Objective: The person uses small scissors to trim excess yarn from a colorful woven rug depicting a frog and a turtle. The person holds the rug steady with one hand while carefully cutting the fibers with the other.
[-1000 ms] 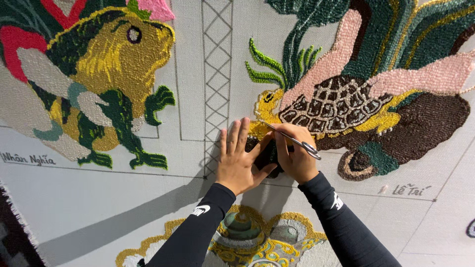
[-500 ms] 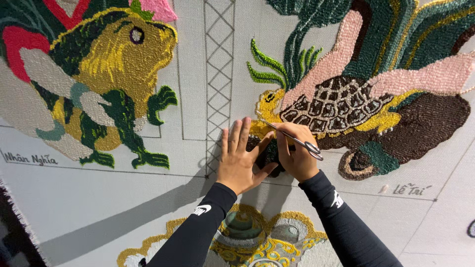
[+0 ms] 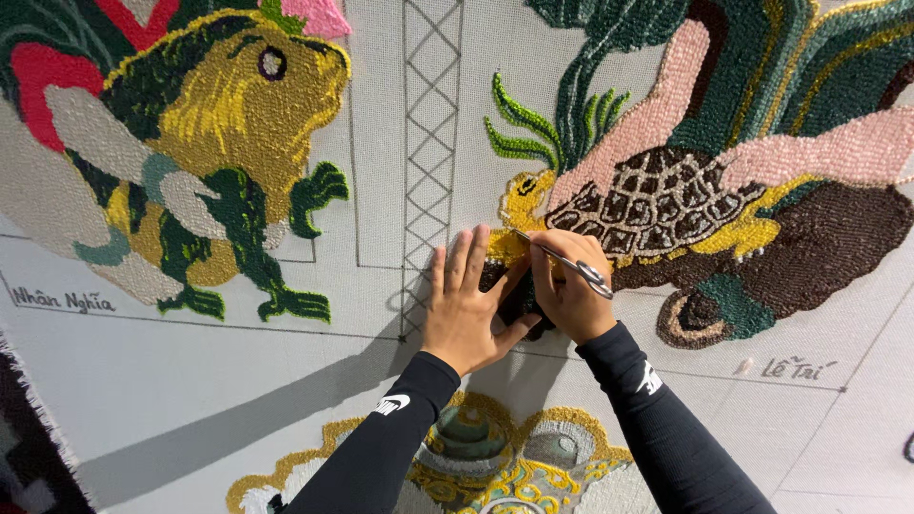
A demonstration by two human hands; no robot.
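Head view: almost nothing shifted since half second ago. Left hand (image 3: 466,305) stays flat, fingers spread, pressing tufted canvas (image 3: 286,381). Right hand (image 3: 569,290) grip closed round scissors (image 3: 571,266), tips at yellow turtle patch (image 3: 519,205), probably trimming pile; work continues in place.

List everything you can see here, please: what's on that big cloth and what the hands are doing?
Backing cloth: one, pale grey, fills the view, with pencilled lines.
Tufted frog: one, yellow and green, upper left.
Tufted turtle: one, dark patterned shell, yellow head, right of centre.
Lattice strip: one, drawn grey, top centre.
Gold tufted ornament: one, bottom centre.
Scissors: one, metal, in the right hand.
Left hand: flat on the cloth, black sleeve.
Right hand: holds the scissors at a dark patch below the turtle's head.
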